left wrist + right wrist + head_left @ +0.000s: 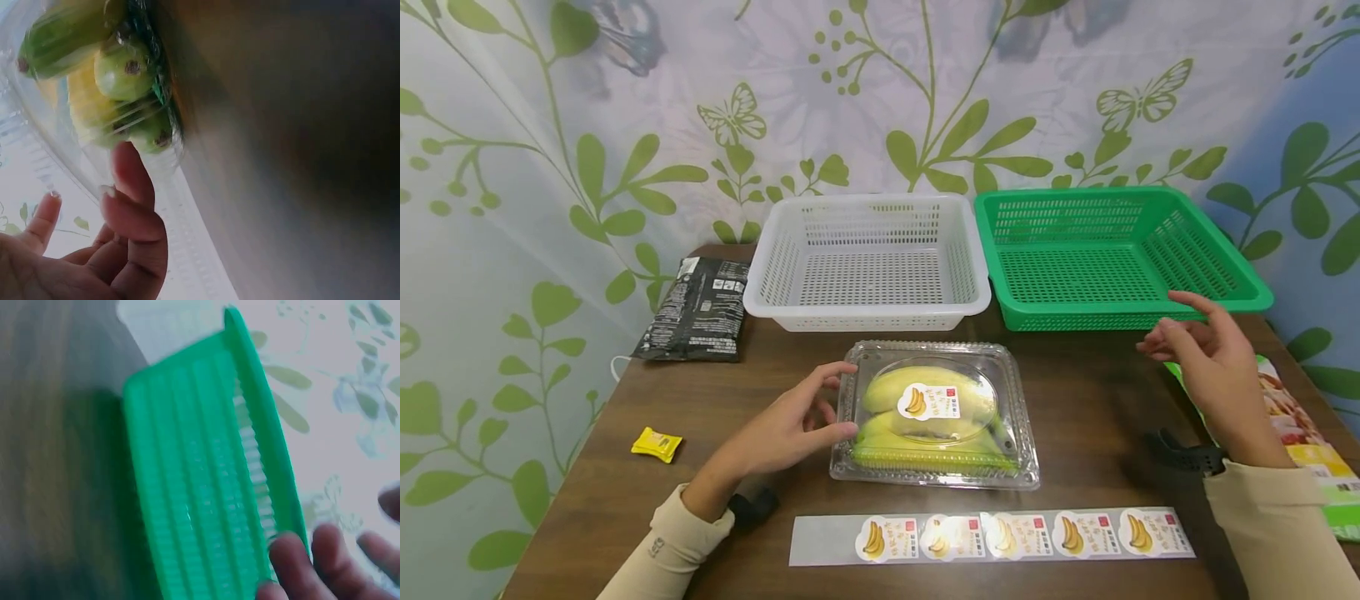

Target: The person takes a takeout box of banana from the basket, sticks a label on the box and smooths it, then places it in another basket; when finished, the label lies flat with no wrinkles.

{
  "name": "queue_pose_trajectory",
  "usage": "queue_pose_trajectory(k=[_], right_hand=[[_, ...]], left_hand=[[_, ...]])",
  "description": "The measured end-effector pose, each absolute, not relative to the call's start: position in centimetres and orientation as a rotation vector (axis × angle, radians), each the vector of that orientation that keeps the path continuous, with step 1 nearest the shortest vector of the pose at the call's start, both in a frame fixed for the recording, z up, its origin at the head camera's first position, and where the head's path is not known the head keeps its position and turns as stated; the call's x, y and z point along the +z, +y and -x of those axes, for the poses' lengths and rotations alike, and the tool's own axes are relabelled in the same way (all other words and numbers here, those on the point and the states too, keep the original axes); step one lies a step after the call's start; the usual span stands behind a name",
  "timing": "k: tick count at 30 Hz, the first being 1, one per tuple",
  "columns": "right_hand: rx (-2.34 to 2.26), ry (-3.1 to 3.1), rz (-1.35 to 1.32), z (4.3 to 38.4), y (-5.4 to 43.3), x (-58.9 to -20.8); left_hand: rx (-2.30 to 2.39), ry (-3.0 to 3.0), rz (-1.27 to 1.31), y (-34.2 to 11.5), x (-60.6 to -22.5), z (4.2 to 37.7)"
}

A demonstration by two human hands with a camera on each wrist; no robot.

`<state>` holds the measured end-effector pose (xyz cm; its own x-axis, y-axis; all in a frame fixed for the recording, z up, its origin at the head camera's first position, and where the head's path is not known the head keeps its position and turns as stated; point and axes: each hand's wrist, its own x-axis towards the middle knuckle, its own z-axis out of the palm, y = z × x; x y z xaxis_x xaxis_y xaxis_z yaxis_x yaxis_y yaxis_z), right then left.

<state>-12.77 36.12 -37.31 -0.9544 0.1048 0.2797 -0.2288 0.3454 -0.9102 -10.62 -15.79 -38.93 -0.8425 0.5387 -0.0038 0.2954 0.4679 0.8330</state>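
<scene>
A clear plastic clamshell box (934, 412) with yellow-green bananas (925, 392) and a banana sticker (929, 401) on its lid lies at the table's middle. My left hand (797, 425) rests against the box's left side, its fingers loosely bent, touching the plastic (128, 169). My right hand (1206, 354) hovers in the air at the right, fingers relaxed, holding nothing, just in front of the green basket (1112, 258). A strip of banana stickers (992, 536) lies along the near table edge.
A white basket (868, 262) stands behind the box, with the green basket (206, 487) beside it. A black packet (696, 308) lies at back left, a small yellow sachet (657, 443) at left, a colourful bag (1307, 442) at far right. Leaf-print cloth surrounds the table.
</scene>
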Motion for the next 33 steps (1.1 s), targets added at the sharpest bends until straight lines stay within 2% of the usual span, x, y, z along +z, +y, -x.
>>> queue_pose_trajectory(k=[8,14,19,25,33], right_hand=[[1.706,-2.113,0.369,13.7,41.3,-36.2],[2.084,-1.791,0.454,15.0,44.2,-36.0],[2.037,-1.791,0.562,15.8,44.8,-36.4],[1.961,-1.932,0.551,16.1,45.0,-37.7],[2.137,-1.788,0.394,16.7,44.9,-39.2]], left_hand=[[1.41,2.388,-0.773,-15.6,-39.4,10.8],[1.455,2.331,-0.757,-15.6,-39.6,10.9],[1.499,2.248,-0.726,-15.7,-39.8,10.9],[1.563,2.196,-0.721,-15.6,-40.0,10.8],[1.657,2.054,-0.671,-15.5,-40.1,10.8]])
